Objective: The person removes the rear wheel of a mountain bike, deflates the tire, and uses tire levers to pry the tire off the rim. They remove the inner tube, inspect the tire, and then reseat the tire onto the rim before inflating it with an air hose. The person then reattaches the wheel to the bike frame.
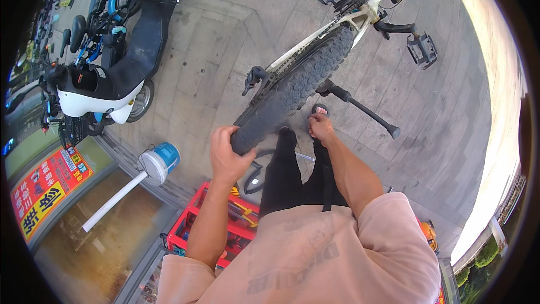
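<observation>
Nearest item: your pink shirt (315,253), filling the frame at six o'clock, with black trousers (292,174) running up from it.

Left hand (228,155): at centre, fingers wrapped over the near end of the knobby black bicycle tyre (298,87), thumb alongside; a firm grasp on the tread.

Right hand (322,128): just right of centre, knuckles up, hanging low beside the tyre above your sandalled foot (319,111). You cannot tell from this view whether its fingers are curled on anything.

Red tool tray (228,222): at seven o'clock, under your left forearm, holding yellow-handled tools.

Bicycle tyre: on the rear wheel of a white-framed bicycle (360,14), running from centre toward one o'clock, wheel raised toward you. A black kickstand (365,110) juts out at three o'clock; a black pedal (422,50) sits at two o'clock.

Blue-and-white cylinder on a white pole (159,163): at nine o'clock, on the paving edge.

White and black scooter (112,73): at ten o'clock, parked on the grey paving, with more bikes behind.
</observation>
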Available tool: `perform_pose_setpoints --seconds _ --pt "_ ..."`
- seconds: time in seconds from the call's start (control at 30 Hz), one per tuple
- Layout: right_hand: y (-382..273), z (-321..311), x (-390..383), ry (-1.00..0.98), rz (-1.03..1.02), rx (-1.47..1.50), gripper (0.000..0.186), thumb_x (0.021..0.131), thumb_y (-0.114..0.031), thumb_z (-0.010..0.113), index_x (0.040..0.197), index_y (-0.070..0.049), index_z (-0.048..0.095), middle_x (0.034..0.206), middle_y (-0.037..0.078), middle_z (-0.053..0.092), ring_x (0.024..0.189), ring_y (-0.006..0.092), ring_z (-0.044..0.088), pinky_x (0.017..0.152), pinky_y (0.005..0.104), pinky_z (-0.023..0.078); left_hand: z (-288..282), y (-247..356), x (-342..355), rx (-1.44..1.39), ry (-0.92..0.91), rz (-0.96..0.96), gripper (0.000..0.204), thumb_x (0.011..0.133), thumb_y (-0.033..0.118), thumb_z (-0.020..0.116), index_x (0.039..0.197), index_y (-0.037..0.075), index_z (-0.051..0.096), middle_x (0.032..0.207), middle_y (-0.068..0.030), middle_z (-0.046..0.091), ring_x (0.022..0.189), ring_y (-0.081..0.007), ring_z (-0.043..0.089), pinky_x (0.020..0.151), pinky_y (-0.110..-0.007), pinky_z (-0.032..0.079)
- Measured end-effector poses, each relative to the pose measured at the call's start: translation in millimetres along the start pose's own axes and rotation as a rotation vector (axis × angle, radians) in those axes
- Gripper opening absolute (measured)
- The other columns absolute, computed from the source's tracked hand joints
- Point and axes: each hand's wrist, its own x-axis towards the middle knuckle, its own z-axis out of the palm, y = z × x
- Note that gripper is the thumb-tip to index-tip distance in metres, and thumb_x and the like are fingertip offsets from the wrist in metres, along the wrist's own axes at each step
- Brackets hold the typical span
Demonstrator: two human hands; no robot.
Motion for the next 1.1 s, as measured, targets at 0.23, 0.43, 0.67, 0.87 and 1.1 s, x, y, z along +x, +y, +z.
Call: perform_pose_setpoints --seconds 0.23,0.43,0.67,0.87,1.1 --pt "30.8 23.4 -11.9 -0.007 -0.01 -0.173 0.019 0.085 -0.015 0.05 0.095 0.0 0.056 0.064 0.003 0.053 0.051 0.0108 0.049 0.045 0.0255 0.04 12.1 19.8 19.1 0.012 0.072 0.09 0.048 0.052 0.008 0.072 0.095 0.004 0.05 0.092 -0.0141 0.052 0.086 -0.0327 0.052 0.076 -0.041 0.041" --pt "49.5 -1.9 -45.4 0.073 0.167 -0.118 0.011 0.083 -0.011 0.05 0.086 -0.001 0.054 0.066 0.004 0.053 0.051 0.011 0.049 0.043 0.0249 0.041 14.9 -20.9 -6.9 -0.036 0.108 0.134 0.054 0.05 0.013 0.072 0.098 0.004 0.048 0.094 -0.0145 0.051 0.086 -0.0327 0.05 0.077 -0.041 0.038" --pt "29.7 -0.3 -70.5 0.1 0.196 -0.219 0.015 0.083 -0.013 0.051 0.089 -0.001 0.057 0.068 0.005 0.058 0.054 0.0109 0.053 0.047 0.025 0.044 29.4 -170.3 -83.8 0.161 -0.037 -0.054 0.069 0.056 0.011 0.072 0.118 0.008 0.041 0.1 -0.0133 0.047 0.098 -0.0364 0.047 0.088 -0.047 0.034" --pt "-10.0 7.3 -85.1 0.088 0.201 -0.284 0.016 0.084 -0.016 0.052 0.088 -0.001 0.057 0.067 0.004 0.058 0.054 0.0101 0.053 0.047 0.0244 0.044 63.0 -273.1 -118.4 -0.348 -0.288 -0.916 0.042 0.081 0.016 0.058 0.12 0.006 0.048 0.09 -0.0071 0.057 0.076 -0.0188 0.056 0.067 -0.033 0.045" --pt "-7.8 -13.1 -105.2 0.132 0.11 -0.124 0.018 0.087 -0.015 0.051 0.097 -0.002 0.059 0.069 0.003 0.057 0.056 0.0097 0.053 0.048 0.0231 0.043 60.2 -232.3 -95.1 -0.829 -0.093 -1.146 0.033 0.088 0.027 0.053 0.114 0.008 0.053 0.09 -0.0018 0.056 0.073 -0.0107 0.053 0.061 -0.024 0.043"
